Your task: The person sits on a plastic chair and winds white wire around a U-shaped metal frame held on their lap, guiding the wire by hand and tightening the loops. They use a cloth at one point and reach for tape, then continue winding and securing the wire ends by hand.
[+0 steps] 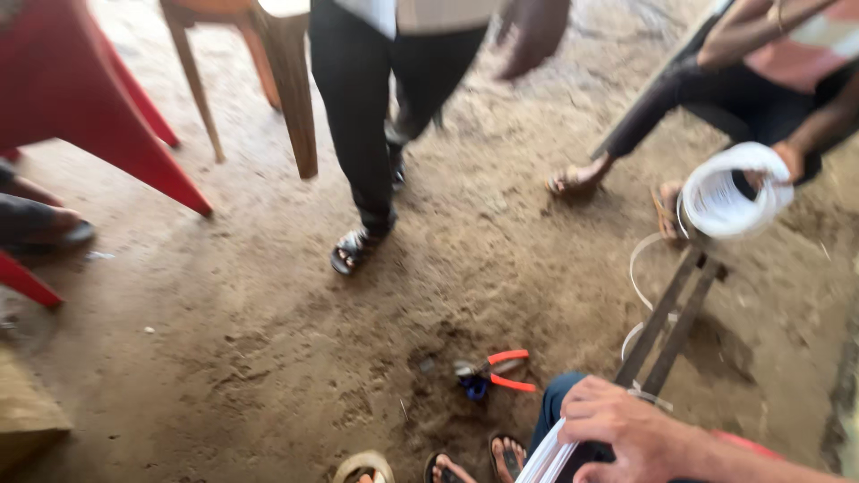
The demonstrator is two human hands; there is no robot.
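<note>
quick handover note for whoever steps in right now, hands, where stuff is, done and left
Right hand: resting on white strips at the knee, grip unclear.
Left hand: out of view.
Orange-handled pliers lie untouched on the dirt floor, by the feet.
Dark metal bars slant from the hand towards a seated person holding a white coil; a loose white strand loops beside the bars.
Another person stands mid-frame.
Done and left: cannot be told from this view.

A bundle of thin white flat strips (548,458) slants across the lap, its upper end covered by the right hand (626,429).
</note>
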